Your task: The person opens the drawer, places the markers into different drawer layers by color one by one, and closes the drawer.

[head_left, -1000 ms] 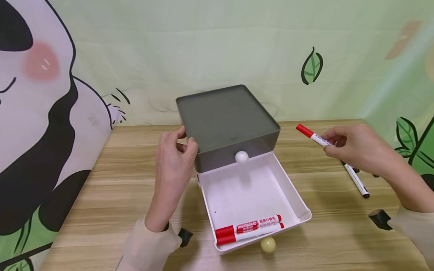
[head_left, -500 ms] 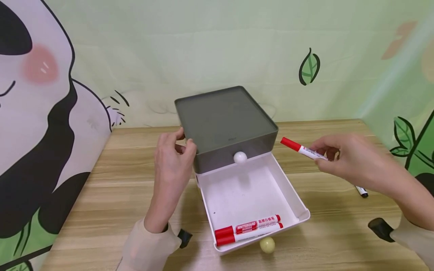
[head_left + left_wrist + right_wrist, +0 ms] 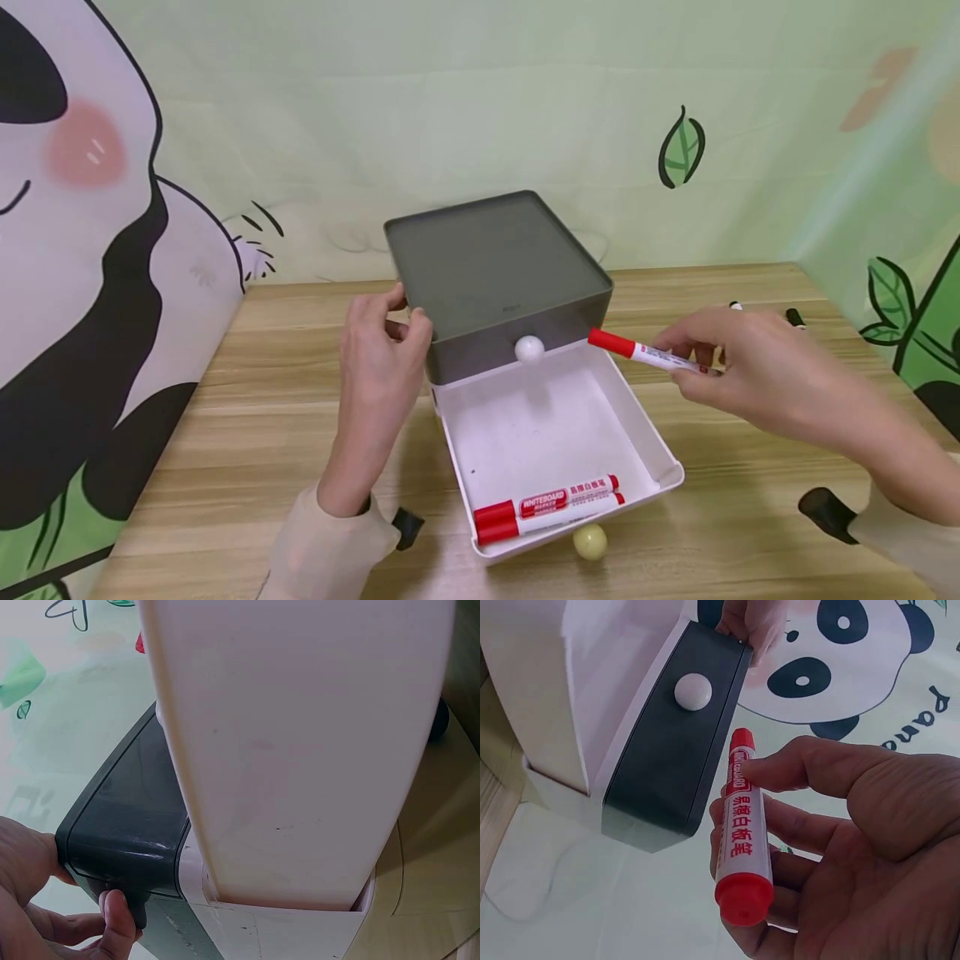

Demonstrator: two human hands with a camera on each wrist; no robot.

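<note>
My left hand [image 3: 378, 358] grips the left front corner of a two-tier drawer box [image 3: 495, 267] with a dark grey upper part. The lower white drawer [image 3: 540, 417] is pulled out toward me. Inside it, along the front wall, lie two red-capped whiteboard markers, one [image 3: 573, 493] just behind the other [image 3: 570, 512]. My right hand [image 3: 742, 367] pinches another red whiteboard marker [image 3: 656, 357] between thumb and fingers, its cap pointing left near the drawer's back right corner. In the right wrist view the lettering on this marker [image 3: 740, 825] faces the camera.
A white knob [image 3: 529, 349] sits on the shut grey drawer front, and a yellow knob [image 3: 590, 542] on the white drawer's front. Black-ended pens [image 3: 795, 317] lie on the wooden table [image 3: 285, 417] beyond my right hand, mostly hidden. A panda-print cloth [image 3: 465, 125] hangs behind.
My right hand has moved left and slightly toward me with the red marker, from over the table's right side to beside the open drawer. The left hand has stayed on the box corner.
</note>
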